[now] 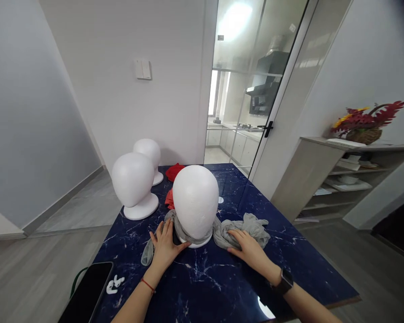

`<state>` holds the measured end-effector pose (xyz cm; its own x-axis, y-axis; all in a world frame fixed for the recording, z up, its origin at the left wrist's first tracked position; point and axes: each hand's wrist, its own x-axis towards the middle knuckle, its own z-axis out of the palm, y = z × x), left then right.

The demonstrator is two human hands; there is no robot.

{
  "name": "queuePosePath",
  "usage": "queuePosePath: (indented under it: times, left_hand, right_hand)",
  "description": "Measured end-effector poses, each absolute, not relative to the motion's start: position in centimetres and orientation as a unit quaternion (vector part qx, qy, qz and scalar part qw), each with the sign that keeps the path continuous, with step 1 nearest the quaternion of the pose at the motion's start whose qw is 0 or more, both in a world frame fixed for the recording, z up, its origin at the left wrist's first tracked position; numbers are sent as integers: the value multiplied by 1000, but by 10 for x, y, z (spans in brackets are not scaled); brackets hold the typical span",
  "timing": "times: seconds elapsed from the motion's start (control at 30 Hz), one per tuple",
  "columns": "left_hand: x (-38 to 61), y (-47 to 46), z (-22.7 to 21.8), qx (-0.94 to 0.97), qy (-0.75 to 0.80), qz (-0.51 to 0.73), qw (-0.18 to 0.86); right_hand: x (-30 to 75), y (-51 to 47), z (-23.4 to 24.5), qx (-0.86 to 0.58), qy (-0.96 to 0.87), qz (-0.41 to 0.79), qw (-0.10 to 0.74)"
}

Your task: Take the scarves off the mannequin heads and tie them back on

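A white foam mannequin head (195, 199) stands upright on the table in front of me. Around its neck lies a thin grey scarf (248, 228), with one end loose at the left and a larger bunch at the right. My left hand (164, 246) has its fingers spread over the scarf at the left of the neck, the thumb close to the head's base. My right hand (251, 251) is on the bunched part, with cloth between thumb and fingers.
Two more white foam heads, a nearer one (133, 179) and a farther one (148, 152), stand at the left. Red cloth (175, 171) lies behind the middle head. A black phone (87, 291) and white earbuds (114, 284) rest at the near left of the dark blue table (202, 287).
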<state>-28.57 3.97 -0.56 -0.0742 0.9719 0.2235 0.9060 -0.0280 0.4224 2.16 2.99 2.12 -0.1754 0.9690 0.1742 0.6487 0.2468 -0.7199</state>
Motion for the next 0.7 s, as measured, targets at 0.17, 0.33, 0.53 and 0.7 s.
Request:
queuePosePath:
  times: [0.17,0.33,0.53,0.7]
  left_hand:
    - [-288,41,-7,685,689,231,61]
    - [-286,41,-3,682,694,223,55]
    - [-286,40,-2,679,697,223,66]
    - [-287,39,-5,674,689,257,71]
  right_hand:
    - [35,114,79,-566,-747,195,290]
    - [-20,213,183,-554,-747,166,328]
    - [-135,236,270,-426,-776,296,358]
    - [-179,168,288,-248,-712,526,392]
